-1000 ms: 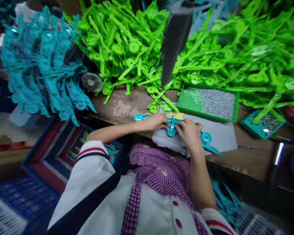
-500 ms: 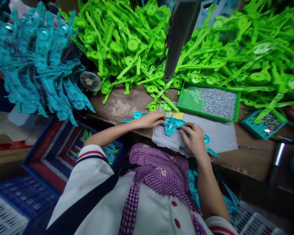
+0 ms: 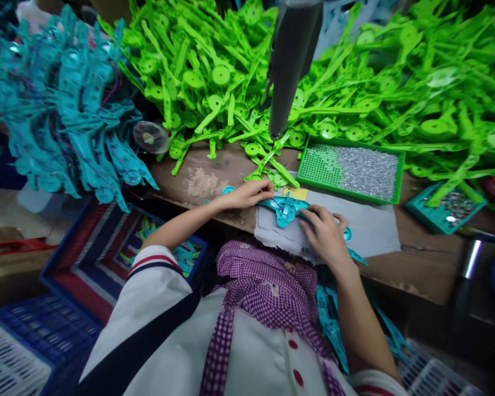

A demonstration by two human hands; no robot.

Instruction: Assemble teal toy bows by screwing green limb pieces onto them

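Working at the lower middle of the frame, the person bends both hands to a blue plastic piece [image 3: 286,212] with a stubby central body and arms reaching left and right. It lies on a grey cloth [image 3: 373,228] spread over the table [image 3: 429,272], its central body between the two hands. The left hand [image 3: 252,193] has its fingertips drawn together at the piece's left arm, as if pinching; whether anything sits between them cannot be told. The right hand [image 3: 325,231] is half curled, fingers bent over the right arm, thumb lower and a little apart; how firmly it grips is unclear.

The step in hand looks like fine fitting or adjusting within the piece, with both hands steadying it. The next move seems to call for keeping the body flat on the cloth while the fingertips do small, precise work along its arms.

Just behind the cloth, right of centre, a green tray [image 3: 401,184] holds small silvery bits. A dark tool [image 3: 291,71] hangs at upper centre, tip downward, before a heap of bright green parts [image 3: 396,88]. More blue parts [image 3: 74,110] are bunched at upper left.
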